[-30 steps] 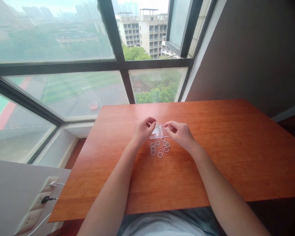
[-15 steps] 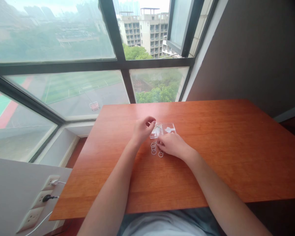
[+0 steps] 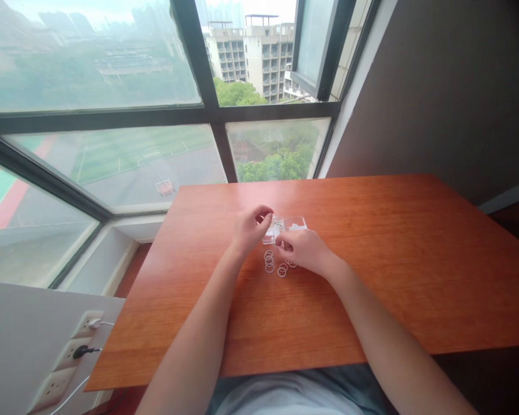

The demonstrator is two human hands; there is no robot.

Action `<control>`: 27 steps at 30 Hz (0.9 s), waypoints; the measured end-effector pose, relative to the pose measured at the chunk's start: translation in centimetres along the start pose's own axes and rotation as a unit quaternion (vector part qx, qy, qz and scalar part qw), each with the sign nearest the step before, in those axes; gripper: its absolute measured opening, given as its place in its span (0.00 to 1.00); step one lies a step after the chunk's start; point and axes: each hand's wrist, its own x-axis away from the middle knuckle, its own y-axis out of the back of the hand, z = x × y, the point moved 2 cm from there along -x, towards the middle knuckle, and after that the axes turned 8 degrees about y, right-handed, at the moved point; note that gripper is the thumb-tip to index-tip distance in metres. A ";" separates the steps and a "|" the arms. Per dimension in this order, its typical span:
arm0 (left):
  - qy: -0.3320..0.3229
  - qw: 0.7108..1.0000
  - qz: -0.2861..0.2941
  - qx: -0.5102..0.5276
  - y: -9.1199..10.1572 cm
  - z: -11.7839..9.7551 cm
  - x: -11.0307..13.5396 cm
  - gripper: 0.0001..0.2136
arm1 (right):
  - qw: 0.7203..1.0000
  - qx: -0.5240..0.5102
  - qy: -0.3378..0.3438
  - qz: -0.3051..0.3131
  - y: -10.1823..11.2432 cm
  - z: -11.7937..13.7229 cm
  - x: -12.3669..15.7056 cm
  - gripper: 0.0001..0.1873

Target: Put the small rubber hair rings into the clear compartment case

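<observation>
A small clear plastic box (image 3: 268, 239) lies with its lid (image 3: 294, 221) folded open to the right; small pale pieces show inside. My left hand (image 3: 251, 227) is at the box's back left corner, fingers curled and thumb meeting the fingertips; what they pinch is hidden. My right hand (image 3: 305, 248) is over the front of the box and lid, thumb and forefinger pressed together. Whether anything is between them is too small to tell. In front of the box, a column of overlapping white rings (image 3: 269, 268) lies on the table. Overlapping rings (image 3: 282, 271) lie to its right, and more rings (image 3: 292, 265) show partly under my right hand.
The reddish-brown wooden table (image 3: 393, 248) runs up to a dark-framed window (image 3: 281, 111) at the back. A grey wall (image 3: 436, 104) stands on the right. Wall sockets (image 3: 67, 353) with plugged-in cables are at the lower left, beside the table's edge.
My right hand has moved up slightly from the rings to the box's front edge, uncovering more rings below it. My left hand stays in place.
</observation>
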 end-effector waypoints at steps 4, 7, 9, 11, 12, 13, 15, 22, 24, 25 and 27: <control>-0.003 1.000 0.006 0.011 -0.2 -0.1 0.1 0.06 | 0.991 -0.065 -0.034 -0.108 1.0 -0.5 0.0 0.06; -0.007 1.000 0.010 0.012 -0.3 -0.1 0.1 0.06 | 0.981 -0.085 -0.050 -0.169 1.5 -0.9 0.1 0.05; -0.008 1.000 0.013 0.010 -0.3 -0.1 0.1 0.06 | 0.979 -0.091 -0.055 -0.173 1.7 -1.2 0.1 0.05; -0.008 1.000 0.014 0.008 -0.3 -0.2 0.1 0.06 | 0.981 -0.090 -0.061 -0.161 1.7 -1.4 0.1 0.05; -0.008 1.000 0.014 0.008 -0.3 -0.2 0.1 0.06 | 0.982 -0.087 -0.067 -0.157 1.8 -1.6 0.1 0.05; -0.008 1.000 0.014 0.008 -0.2 -0.2 0.1 0.06 | 0.982 -0.082 -0.073 -0.153 1.8 -1.7 0.1 0.06; -0.009 1.000 0.013 0.007 -0.2 -0.2 0.1 0.06 | 0.984 -0.071 -0.084 -0.139 1.7 -2.0 0.1 0.06; -0.009 1.000 0.015 -0.004 -0.1 -0.1 0.0 0.06 | 0.991 -0.011 -0.107 -0.079 1.1 -2.0 0.1 0.09; -0.010 0.999 0.017 -0.036 -0.1 -0.1 0.1 0.05 | 0.991 0.007 -0.117 -0.072 1.1 -1.9 0.2 0.10; -0.012 0.998 0.020 -0.065 -0.1 -0.2 0.2 0.05 | 0.990 0.014 -0.122 -0.069 1.1 -1.9 0.2 0.10; -0.018 0.989 0.024 -0.141 -0.3 -0.5 0.5 0.04 | 0.989 0.025 -0.131 -0.064 1.1 -1.8 0.2 0.11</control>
